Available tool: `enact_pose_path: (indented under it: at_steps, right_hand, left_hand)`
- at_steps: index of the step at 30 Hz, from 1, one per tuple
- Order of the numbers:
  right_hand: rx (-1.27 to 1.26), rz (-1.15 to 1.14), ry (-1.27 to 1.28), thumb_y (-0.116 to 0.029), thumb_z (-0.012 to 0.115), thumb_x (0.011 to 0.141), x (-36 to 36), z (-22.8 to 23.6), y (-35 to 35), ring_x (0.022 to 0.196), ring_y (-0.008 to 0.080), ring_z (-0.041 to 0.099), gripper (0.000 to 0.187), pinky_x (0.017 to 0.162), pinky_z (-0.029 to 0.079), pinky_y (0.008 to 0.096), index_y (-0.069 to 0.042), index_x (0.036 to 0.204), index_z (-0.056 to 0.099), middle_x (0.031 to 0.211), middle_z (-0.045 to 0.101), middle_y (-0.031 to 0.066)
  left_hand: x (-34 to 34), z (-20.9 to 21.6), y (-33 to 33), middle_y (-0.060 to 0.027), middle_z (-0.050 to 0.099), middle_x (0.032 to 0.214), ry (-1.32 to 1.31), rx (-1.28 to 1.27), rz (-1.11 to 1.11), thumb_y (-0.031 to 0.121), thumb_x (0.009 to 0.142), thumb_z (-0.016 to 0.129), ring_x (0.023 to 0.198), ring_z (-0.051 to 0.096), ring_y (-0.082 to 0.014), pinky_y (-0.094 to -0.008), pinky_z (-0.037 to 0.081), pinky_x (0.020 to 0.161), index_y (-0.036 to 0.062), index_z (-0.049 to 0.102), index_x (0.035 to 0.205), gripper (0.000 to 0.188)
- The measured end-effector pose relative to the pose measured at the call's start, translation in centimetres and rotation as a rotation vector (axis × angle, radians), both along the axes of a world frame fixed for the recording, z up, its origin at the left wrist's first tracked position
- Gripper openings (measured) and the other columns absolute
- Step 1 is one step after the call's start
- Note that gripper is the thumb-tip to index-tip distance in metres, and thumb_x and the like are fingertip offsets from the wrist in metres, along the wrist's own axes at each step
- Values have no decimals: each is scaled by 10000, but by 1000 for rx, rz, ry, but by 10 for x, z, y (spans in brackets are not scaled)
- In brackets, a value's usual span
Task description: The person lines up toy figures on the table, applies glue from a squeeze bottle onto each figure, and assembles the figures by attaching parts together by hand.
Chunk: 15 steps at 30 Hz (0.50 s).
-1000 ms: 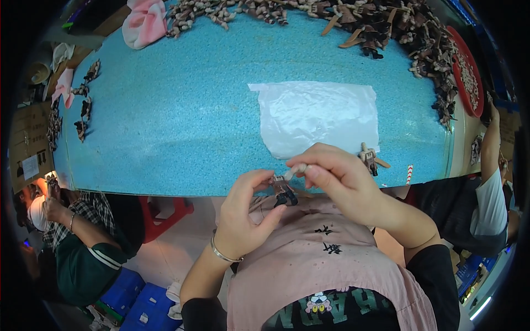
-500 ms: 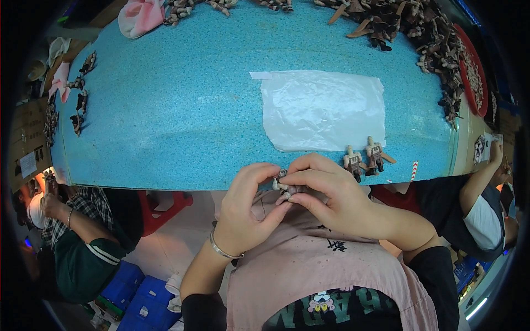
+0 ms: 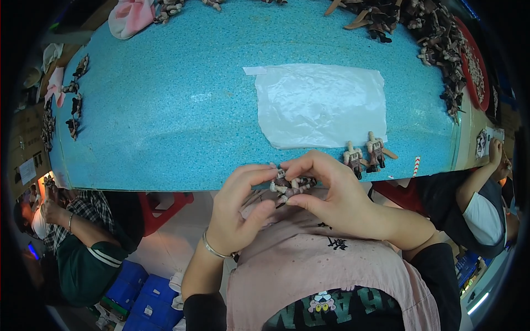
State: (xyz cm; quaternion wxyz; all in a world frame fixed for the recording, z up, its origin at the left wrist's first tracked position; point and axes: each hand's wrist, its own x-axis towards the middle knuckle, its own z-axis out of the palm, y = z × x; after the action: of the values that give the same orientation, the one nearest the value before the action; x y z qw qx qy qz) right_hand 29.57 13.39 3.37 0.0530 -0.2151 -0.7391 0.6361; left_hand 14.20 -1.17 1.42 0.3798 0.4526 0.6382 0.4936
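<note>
In front of my apron, just off the table's near edge, a small brown, grey and cream toy figure (image 3: 286,186) lies sideways between my hands. My right hand (image 3: 342,193) grips it, thumb below and index finger above by its head. My left hand (image 3: 234,201) curls around the head end, its fingertips at the figure and its thumb slightly away from it; the other left fingers are partly hidden. Beyond my right hand, two similar figures, one on the left (image 3: 353,159) and one on the right (image 3: 376,151), lie at the edge of a clear plastic sheet (image 3: 320,107).
The blue table (image 3: 165,110) curves around me. Many brown figures (image 3: 436,38) are heaped at the far right beside a red basin (image 3: 476,66) of small pale pieces. A few figures (image 3: 75,105) lie far left. Co-workers sit on both sides; blue crates (image 3: 149,303) stand below left.
My left thumb has drawn back from the figure, and more of the figure shows between my hands. The view has shifted slightly; the two figures by the sheet stay put.
</note>
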Motion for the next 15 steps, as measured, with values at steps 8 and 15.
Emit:
enact_pose_path:
  at_steps: [8, 15]
  right_hand:
    - [-198, -100, -39, 6, 727, 740, -1, -4, -6, 996, 236, 613, 469, 864, 497, 331, -7, 1138, 478, 1035, 589, 129]
    - [-197, -30, -102, 45, 707, 776, 0, 1, -2, 1075, 163, 567, 486, 966, 461, 316, 4, 1186, 450, 1173, 546, 106]
  left_hand:
    - [2, -6, 3, -160, 651, 1014, 69, -14, 48, -20, 764, 687, 947, 639, -281, -335, 512, 806, -8, 640, 1001, 241]
    - [10, -6, 4, -153, 657, 996, 139, 3, 116, -23, 762, 695, 903, 648, -259, -314, 525, 772, -18, 650, 950, 193]
